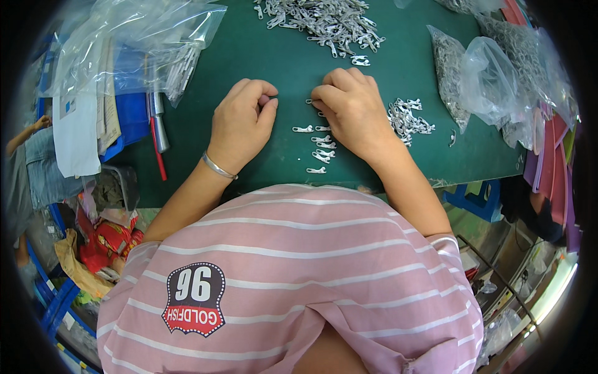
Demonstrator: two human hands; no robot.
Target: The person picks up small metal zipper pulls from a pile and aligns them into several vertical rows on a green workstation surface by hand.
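Note:
My left hand [242, 121], with a metal bangle at its wrist, is held over the green tabletop with its fingers curled in toward the thumb. Whether anything small lies between them is hidden. To its right, my right hand [350, 103] is bent down at the table, fingertips together at a small silver zipper pull [309, 101] whose end sticks out beside them. Just below the fingers, several loose zipper pulls [322, 139] lie in a rough column. A small heap of zipper pulls [408, 119] sits right of my right hand.
A large heap of zipper pulls [324, 22] covers the table's far middle. Clear bags of metal parts [450, 75] stand at the far right. On the left lie plastic bags [140, 37], a blue tray [132, 115], a red pen [158, 149] and papers [75, 137].

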